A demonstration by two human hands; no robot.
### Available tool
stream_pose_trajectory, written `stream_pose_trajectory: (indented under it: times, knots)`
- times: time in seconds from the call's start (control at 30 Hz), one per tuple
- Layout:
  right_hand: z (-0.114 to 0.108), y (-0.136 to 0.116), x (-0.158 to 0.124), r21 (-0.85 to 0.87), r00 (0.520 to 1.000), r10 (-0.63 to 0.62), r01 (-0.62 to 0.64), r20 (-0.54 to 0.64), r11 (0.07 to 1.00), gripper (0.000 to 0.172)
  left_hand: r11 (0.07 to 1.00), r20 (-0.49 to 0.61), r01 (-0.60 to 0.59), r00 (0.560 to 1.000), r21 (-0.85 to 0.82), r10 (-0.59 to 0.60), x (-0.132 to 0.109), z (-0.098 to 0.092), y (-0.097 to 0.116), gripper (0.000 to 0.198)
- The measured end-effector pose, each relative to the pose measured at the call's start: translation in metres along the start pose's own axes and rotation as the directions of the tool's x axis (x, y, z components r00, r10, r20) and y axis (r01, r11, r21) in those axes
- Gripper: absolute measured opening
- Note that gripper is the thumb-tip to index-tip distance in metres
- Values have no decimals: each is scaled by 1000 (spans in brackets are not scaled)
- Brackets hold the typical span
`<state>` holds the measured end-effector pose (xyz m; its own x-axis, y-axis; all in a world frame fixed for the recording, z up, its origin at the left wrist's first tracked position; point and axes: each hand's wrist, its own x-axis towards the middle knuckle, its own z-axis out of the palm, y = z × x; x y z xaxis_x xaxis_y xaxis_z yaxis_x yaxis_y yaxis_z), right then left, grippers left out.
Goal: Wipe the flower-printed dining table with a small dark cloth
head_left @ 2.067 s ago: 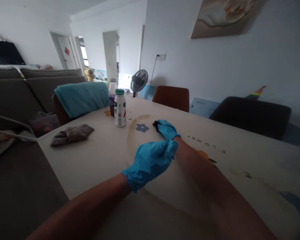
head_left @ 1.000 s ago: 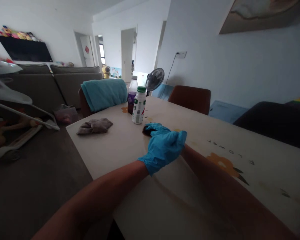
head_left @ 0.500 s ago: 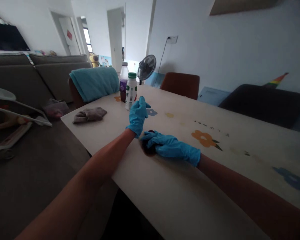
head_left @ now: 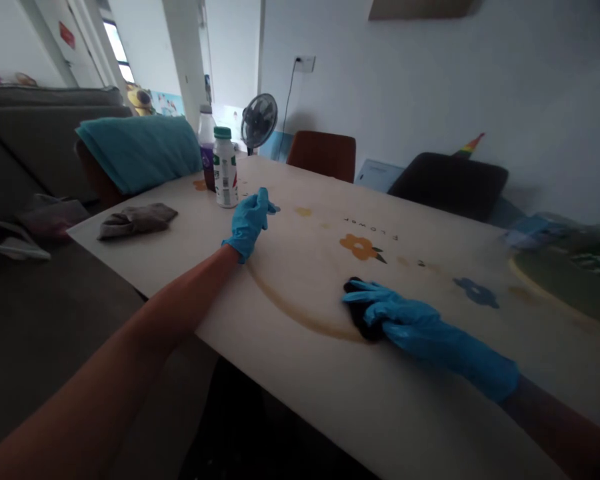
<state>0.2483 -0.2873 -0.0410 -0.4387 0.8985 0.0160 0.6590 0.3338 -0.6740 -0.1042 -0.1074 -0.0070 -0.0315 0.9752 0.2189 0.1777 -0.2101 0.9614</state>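
Note:
My right hand [head_left: 400, 310], in a blue glove, presses a dark oval pad [head_left: 363, 317] onto the tabletop [head_left: 280, 373]; most of the pad lies under my fingers, and I cannot tell if it is sponge or cloth. A curved brown wet streak [head_left: 300, 316] runs from beside my left wrist to the pad. My left hand [head_left: 250, 220], gloved alike, is held low over the table with fingers loosely bent and apart, holding nothing that I can see. Just beyond it stand a white bottle [head_left: 226, 170] with a green cap and a bottle of purple-labelled dark drink [head_left: 207, 150].
A crumpled grey-brown cloth [head_left: 139, 220] lies near the table's left corner. A teal towel [head_left: 140, 150] covers one chair. A brown chair [head_left: 325, 155], a black chair [head_left: 450, 183] and a fan [head_left: 260, 120] are beyond the table. A green round mat [head_left: 570, 287] lies at right.
My right hand has slid the dark pad rightward and toward me, away from my left hand, and a brown streak shows along its path. The view has turned to the right.

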Motion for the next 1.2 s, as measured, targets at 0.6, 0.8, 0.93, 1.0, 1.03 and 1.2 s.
stream_pose_trajectory:
  times: [0.6, 0.8, 0.93, 1.0, 1.03, 1.2]
  knots:
    - [-20, 40, -31, -113, 962, 195, -219, -191, 969, 27, 995, -120, -26, 993, -93, 15, 31, 4, -15, 71]
    - [17, -10, 40, -56, 998, -64, 64, -3, 996, 30, 998, -126, -11, 992, -63, 3, 33, 2, -10, 67]
    - [45, -53, 104, -111, 982, -188, 186, -8, 976, 40, 999, -130, 2, 992, -40, -7, 35, 0, -9, 67]
    - [56, -74, 139, -143, 988, -155, 153, -5, 978, 41, 999, -146, 13, 989, -46, -19, 36, 0, -8, 66]
    - [60, -84, 156, -162, 994, -105, 102, -11, 982, 41, 998, -155, 14, 988, -59, -23, 36, -1, -7, 67]
    - [75, -125, 219, -264, 999, 44, -38, 16, 964, 42, 994, -172, 1, 985, -111, -20, 38, -4, -9, 72]
